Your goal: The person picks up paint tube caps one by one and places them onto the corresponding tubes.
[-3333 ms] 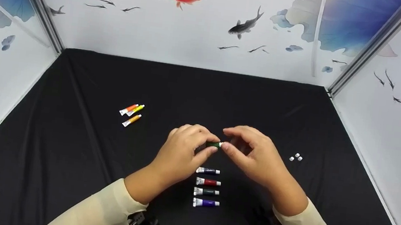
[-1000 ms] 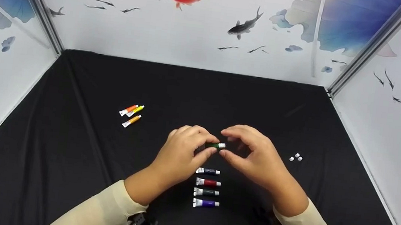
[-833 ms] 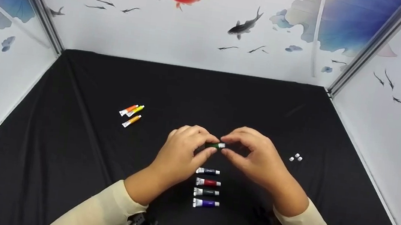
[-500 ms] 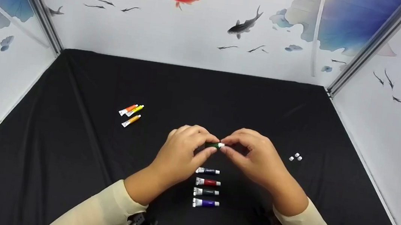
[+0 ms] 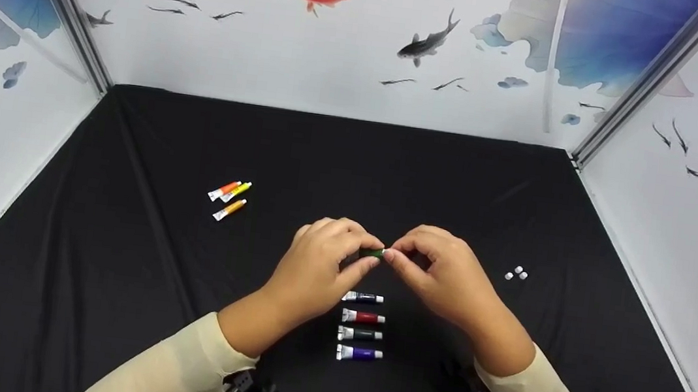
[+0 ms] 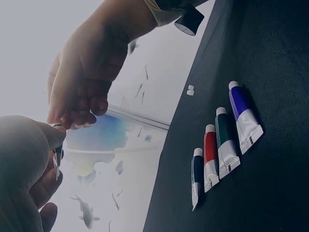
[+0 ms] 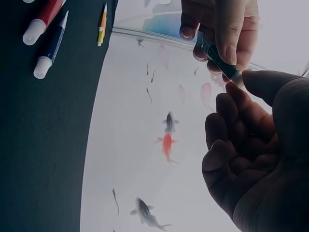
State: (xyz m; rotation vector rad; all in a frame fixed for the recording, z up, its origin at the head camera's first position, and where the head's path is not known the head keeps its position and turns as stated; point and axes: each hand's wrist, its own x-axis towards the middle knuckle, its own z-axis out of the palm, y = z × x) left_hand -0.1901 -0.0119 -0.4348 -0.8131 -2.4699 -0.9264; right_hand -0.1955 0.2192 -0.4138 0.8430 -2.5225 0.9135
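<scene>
1. Since one second ago, the right hand (image 5: 442,269) has closed its fingertips; now they pinch the small white plastic cap (image 7: 237,78).
2. The left hand (image 5: 318,261) grips the slim dark green paint tube (image 7: 218,58), raised above the smooth black cloth (image 5: 301,157).
3. The step in hand seems to be unscrewing this cap.
4. The next move probably calls for turning the cap while holding the tube steady.

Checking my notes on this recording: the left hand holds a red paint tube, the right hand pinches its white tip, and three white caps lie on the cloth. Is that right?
One slip: the paint tube in the left hand is green, not red, as the right wrist view shows. The rest stands.
</scene>
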